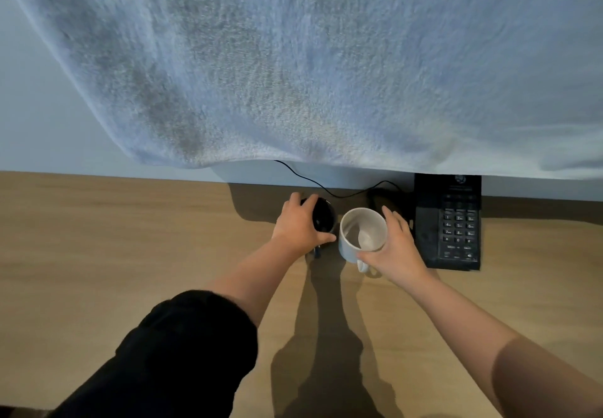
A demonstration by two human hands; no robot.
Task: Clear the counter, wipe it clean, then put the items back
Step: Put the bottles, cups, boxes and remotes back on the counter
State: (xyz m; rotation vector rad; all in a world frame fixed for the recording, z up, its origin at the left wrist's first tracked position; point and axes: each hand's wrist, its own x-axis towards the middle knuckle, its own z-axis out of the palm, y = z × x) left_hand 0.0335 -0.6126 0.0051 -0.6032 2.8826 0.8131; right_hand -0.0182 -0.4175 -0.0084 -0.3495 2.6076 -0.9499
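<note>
A wooden counter [98, 238] runs along a pale wall, and a black telephone [448, 222] sits at its back edge. Just left of the telephone the right hand [393, 248] grasps a white mug [362, 228] around its side. Further left of the telephone, the left hand [298, 225] clasps a black mug [324, 218]. A pale blue towel [293, 58] hangs above the telephone, filling the upper view.

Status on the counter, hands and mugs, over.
Left hand grips black mug. Right hand grips white mug. Phone sits close right of it, on counter. Towel blocks upper view.
</note>
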